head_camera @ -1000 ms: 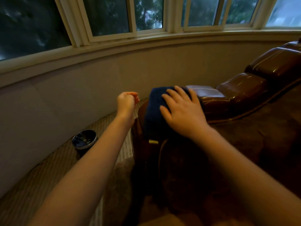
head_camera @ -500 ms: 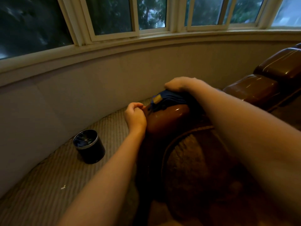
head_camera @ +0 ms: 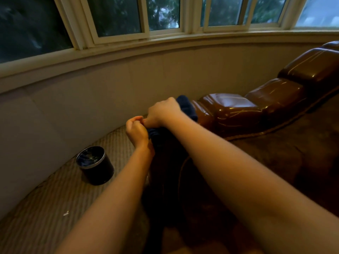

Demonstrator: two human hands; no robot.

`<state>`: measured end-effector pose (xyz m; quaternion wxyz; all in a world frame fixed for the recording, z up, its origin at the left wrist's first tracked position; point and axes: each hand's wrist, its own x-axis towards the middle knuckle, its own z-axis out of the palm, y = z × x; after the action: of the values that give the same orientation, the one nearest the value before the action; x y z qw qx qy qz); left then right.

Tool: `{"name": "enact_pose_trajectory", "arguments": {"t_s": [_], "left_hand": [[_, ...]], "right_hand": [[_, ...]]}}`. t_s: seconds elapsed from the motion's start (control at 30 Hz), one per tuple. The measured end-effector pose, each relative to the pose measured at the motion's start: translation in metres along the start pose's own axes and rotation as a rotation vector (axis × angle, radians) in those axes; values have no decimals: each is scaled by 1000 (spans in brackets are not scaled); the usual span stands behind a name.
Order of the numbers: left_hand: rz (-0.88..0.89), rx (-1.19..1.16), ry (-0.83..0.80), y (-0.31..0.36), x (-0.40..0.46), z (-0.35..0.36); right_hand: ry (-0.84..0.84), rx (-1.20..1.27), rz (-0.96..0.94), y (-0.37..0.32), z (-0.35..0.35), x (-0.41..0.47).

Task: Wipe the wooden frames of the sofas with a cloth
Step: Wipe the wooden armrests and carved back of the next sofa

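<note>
Right hand [head_camera: 162,111] clenched on the dark blue cloth [head_camera: 186,107] atop the sofa's glossy wooden frame [head_camera: 238,109], which runs away rightward; left hand [head_camera: 136,132] pinches the cloth's near edge.

A second ago the right hand [head_camera: 163,111] lay flat with open fingers on the blue cloth [head_camera: 187,107] on top of the sofa frame [head_camera: 229,110]; now it is closed in a grip on the bunched cloth at the frame's end. The left hand [head_camera: 136,132] has come closer and now touches the right hand, at the cloth's hanging part
</note>
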<state>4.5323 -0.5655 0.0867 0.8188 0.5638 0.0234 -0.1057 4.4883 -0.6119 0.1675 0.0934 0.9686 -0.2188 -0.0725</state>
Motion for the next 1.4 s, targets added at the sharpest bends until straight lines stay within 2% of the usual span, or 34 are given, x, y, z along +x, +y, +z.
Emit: {"name": "enact_pose_trajectory", "arguments": {"t_s": [0.13,0.27,0.37,0.57,0.7,0.83,0.93,1.0,1.17,1.27,1.4], "left_hand": [[-22,-17,-11,1,-1,-2],[-55,-99,-23,-2,-2,1],[-28,-104,-16,-4,0,1],[-63,-166,-36,-4,1,-3],[-121,-217,-43,-4,3,-6],[-151,-233,-59,0,2,-7],[-42,-150,-100,3,-2,-4],[40,-46,-216,2,-9,-3],[380,415,-540,0,-21,-4],[439,461,-621,-1,-22,-14],[452,427,-753,-13,-17,-39]], "right_hand": [[-43,23,-9,0,0,4],[-275,226,114,50,-11,27],[-348,394,140,74,-13,29],[-402,394,90,50,-9,34],[-109,76,38,31,-9,10],[178,54,10,19,8,-32],[697,118,157,20,46,-57],[989,243,259,26,71,-73],[1127,365,523,9,109,-89],[1161,480,658,-11,108,-80],[1250,572,703,-29,111,-70]]}}
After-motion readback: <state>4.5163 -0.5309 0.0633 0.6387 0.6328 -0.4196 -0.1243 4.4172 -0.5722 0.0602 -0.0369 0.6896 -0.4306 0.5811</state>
